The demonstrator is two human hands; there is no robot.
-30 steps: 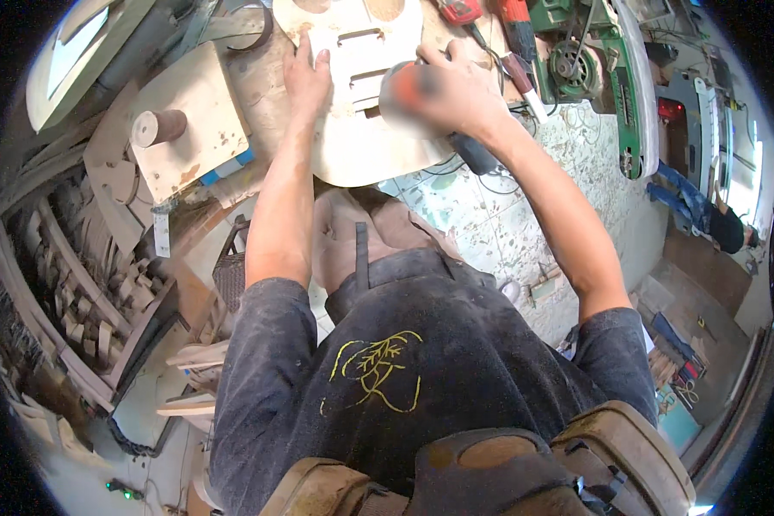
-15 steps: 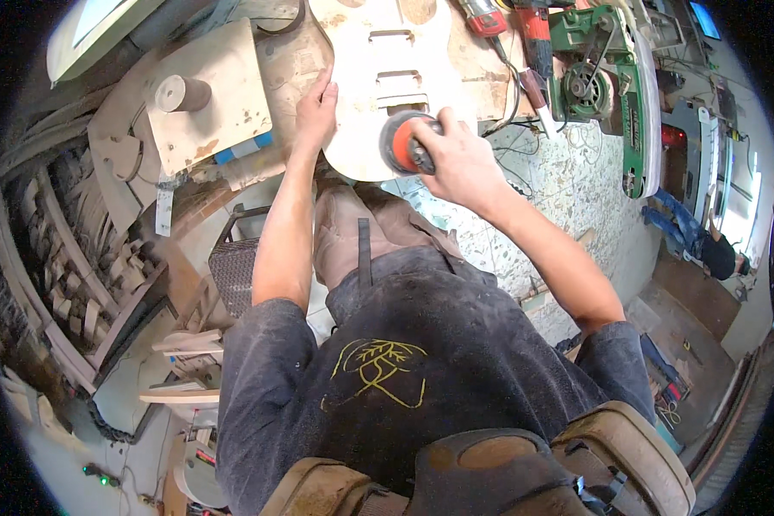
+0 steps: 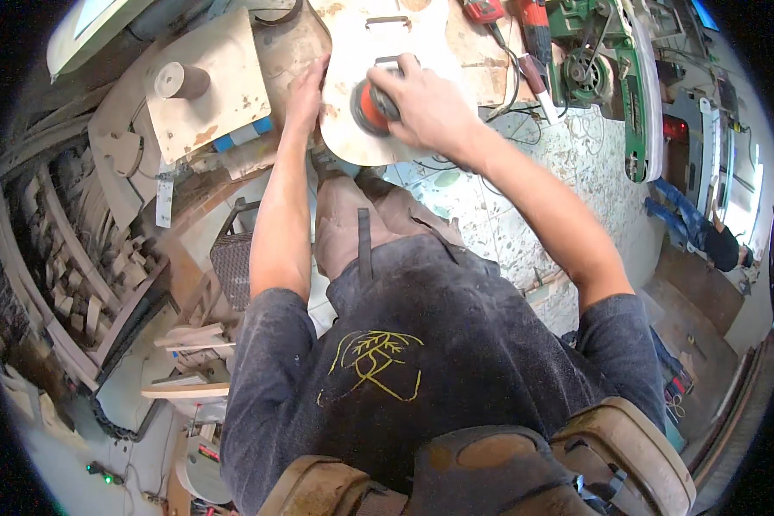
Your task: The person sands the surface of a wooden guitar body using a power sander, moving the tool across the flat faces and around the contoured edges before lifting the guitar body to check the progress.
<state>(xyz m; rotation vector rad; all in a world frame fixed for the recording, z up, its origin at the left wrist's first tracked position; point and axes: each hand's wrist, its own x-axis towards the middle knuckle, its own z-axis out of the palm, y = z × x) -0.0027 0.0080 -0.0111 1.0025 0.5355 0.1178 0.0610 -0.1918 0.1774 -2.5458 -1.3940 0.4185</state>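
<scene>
A pale wooden guitar body (image 3: 353, 43) with routed openings lies across the work bench in front of me, its curved edge toward me. My left hand (image 3: 305, 95) grips the body's left edge, fingers against its side. In my right hand (image 3: 426, 107) is a round orange-and-black power sander (image 3: 371, 107), held down on the body's face over its lower half. My fingers wrap over the sander's top and partly hide it.
Left: board with cylinder (image 3: 181, 82), wood offcuts (image 3: 86, 292). Top right: red power tools (image 3: 535, 34), green machine (image 3: 586, 64), cables. Below, speckled tiled floor (image 3: 559, 163) and woven seat (image 3: 236, 249). Another person (image 3: 718, 245) is at the far right.
Since half a second ago the sander in my right hand has moved up and left over the guitar body. My left hand has shifted slightly up the edge, still holding it.
</scene>
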